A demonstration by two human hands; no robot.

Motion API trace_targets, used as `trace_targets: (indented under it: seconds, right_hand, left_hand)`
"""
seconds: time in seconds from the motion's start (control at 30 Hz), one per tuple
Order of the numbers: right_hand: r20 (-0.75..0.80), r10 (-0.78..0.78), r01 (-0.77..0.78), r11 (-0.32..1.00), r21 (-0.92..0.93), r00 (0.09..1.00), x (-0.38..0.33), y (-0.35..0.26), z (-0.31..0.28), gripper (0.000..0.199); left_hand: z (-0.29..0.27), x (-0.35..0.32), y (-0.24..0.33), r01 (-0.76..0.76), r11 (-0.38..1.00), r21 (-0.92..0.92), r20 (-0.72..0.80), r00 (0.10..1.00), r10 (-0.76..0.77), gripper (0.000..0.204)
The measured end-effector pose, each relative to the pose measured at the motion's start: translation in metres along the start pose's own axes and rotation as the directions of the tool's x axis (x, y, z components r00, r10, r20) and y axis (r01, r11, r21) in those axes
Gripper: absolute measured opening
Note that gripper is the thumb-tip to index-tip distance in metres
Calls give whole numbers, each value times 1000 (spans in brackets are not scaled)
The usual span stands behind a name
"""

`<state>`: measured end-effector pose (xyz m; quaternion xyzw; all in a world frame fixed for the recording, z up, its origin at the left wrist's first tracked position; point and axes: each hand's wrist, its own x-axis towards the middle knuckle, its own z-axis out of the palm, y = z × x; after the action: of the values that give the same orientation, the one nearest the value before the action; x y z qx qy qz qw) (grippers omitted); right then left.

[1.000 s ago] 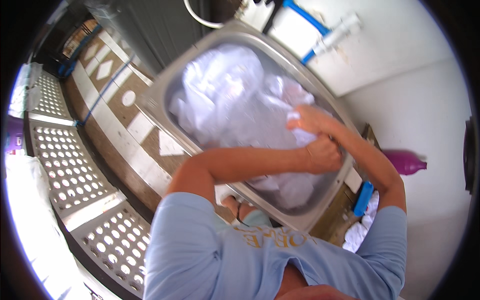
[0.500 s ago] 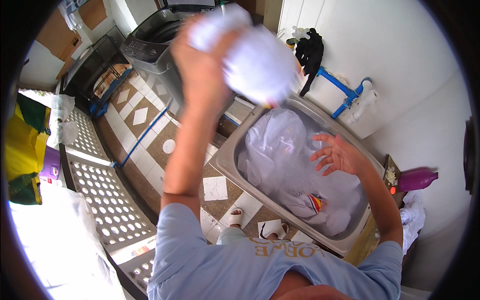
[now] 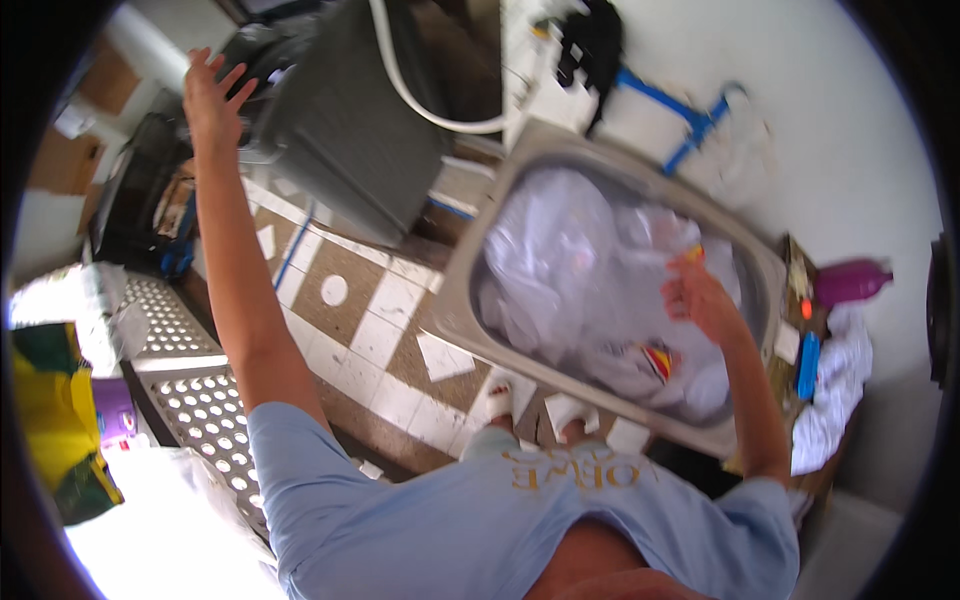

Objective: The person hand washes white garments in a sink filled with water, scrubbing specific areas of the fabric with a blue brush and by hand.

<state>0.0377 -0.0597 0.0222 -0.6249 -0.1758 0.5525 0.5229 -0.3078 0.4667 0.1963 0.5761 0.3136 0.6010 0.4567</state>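
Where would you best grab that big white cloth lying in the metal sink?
Probably on the raised, bunched hump of the white cloth at the far left of the metal sink, coming straight down from above. The folds there stand up loosely, giving fingers something to pinch, and the sink walls block any sideways approach. The right hand already hovers over the pile's other end.
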Motion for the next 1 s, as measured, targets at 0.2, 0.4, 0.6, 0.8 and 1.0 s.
trace_targets:
  seconds: [0.2, 0.4, 0.6, 0.8, 1.0]
  right_hand:
    - [88, -251, 224, 589, -776, 964, 33, 12, -5, 34]
    - [276, -666, 396, 32, -918, 693, 78, 87, 3, 36]
    - [282, -584, 563, 379, -734, 761, 90, 74, -3, 32]
    - [33, -735, 634, 561, -532, 677, 143, 31, 39, 30]
    - [-116, -530, 349, 692, -632, 840, 197, 36, 49, 46]
  left_hand:
    - [72, -214, -42, 148, 981, 126, 337, 924, -182, 30]
    - [151, -345, -86, 32, 960, 279, 655, 724, -215, 11]
    - [148, -358, -140, -25, 930, 366, 441, 885, -149, 17]
    - [155, -371, -133, -220, 814, 537, 460, 886, -63, 21]
    - [165, -348, -149, -282, 732, 620, 393, 919, 22, 30]
